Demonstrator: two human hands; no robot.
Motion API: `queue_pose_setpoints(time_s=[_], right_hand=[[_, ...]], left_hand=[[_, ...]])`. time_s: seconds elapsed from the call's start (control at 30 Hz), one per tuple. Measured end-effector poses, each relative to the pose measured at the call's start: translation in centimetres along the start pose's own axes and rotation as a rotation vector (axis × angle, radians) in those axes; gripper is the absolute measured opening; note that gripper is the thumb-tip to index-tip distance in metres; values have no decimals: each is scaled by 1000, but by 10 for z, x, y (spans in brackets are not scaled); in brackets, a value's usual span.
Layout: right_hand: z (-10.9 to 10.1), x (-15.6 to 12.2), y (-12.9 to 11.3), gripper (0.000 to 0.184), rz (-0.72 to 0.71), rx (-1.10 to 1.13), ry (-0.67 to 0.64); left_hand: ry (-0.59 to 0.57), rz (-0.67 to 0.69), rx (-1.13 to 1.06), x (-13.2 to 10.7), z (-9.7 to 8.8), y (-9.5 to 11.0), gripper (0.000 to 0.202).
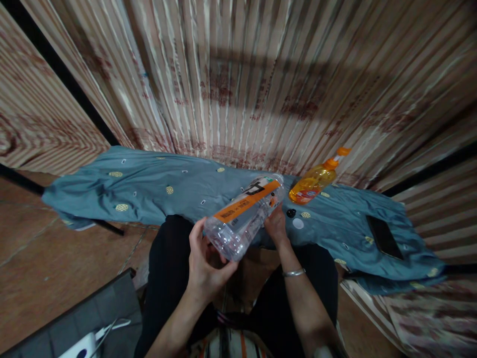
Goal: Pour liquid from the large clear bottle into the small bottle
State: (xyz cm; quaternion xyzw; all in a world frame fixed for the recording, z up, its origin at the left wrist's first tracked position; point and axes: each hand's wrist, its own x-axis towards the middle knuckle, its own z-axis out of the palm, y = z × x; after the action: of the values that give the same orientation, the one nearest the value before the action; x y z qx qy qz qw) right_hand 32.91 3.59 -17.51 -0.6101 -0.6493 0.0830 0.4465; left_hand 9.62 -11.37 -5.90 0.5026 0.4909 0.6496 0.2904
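A large clear plastic bottle [244,214] with an orange and grey label is held tilted above my lap. My left hand [206,263] is wrapped round its lower end, thumb and fingers on either side. Toward the other end, my right hand [276,223] grips the bottle's side, its fingers partly hidden. A silver bangle [294,273] circles the right wrist. Just beyond that hand, a small black cap [291,213] and a white round disc [298,223] lie on the cloth. A pump bottle of yellow liquid [313,184] with an orange top stands behind them.
A narrow table under a blue-grey patterned cloth [149,186] runs across in front of me. A black phone [384,237] lies at its right. Striped curtains [238,74] hang behind. At lower left, a white device with a cable [84,346] rests on a dark surface [100,311].
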Motion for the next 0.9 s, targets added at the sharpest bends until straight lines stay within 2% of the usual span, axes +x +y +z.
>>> queue_pose_setpoints(time_s=[0.17, 0.37, 0.9], right_hand=[[-1, 0, -7, 73, 52, 75, 38], [-3, 1, -9, 74, 95, 89, 15], [2, 1, -3, 74, 84, 59, 23]], left_hand=[[-4, -6, -10, -1, 0, 0, 89], [-4, -23, -6, -1, -1, 1, 90], [6, 2, 3, -2, 0, -2, 89]])
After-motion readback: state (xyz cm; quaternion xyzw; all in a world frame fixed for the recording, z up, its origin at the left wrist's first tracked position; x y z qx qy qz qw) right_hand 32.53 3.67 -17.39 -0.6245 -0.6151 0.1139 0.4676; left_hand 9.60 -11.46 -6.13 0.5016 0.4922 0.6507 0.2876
